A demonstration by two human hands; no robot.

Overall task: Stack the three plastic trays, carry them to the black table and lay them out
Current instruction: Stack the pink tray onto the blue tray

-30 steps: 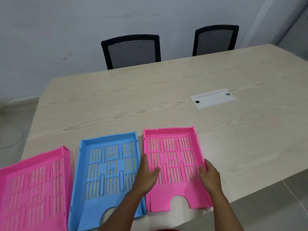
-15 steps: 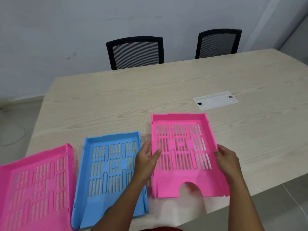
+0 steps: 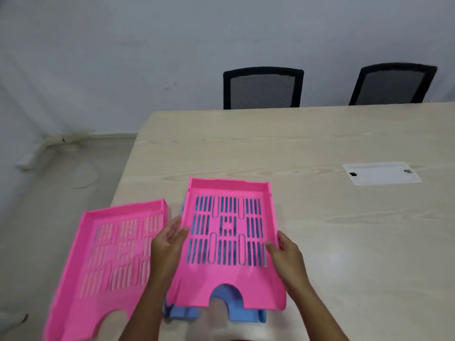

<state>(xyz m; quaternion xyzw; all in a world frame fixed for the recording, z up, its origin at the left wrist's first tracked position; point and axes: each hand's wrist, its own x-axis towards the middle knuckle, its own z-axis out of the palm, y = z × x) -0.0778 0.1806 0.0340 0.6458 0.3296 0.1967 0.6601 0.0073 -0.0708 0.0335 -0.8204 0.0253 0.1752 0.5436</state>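
I hold a pink slotted tray (image 3: 227, 289) by both long sides, right over the blue tray (image 3: 236, 313). My left hand (image 3: 170, 239) grips its left wall and my right hand (image 3: 286, 252) grips its right wall. Blue shows through the pink tray's slots and under its front notch. Whether the pink tray rests in the blue one or hovers just above it, I cannot tell. A second pink tray (image 3: 105, 262) lies flat to the left, at the table's near left corner.
The light wooden table (image 3: 344, 230) stretches far and right, with a white cable cover plate (image 3: 380, 173) set into it. Two black mesh chairs (image 3: 262, 88) stand at its far edge. Bare floor (image 3: 61, 193) lies to the left.
Both hands lifted the right pink tray off the table and carried it left, over the blue tray. The view has swung left too.
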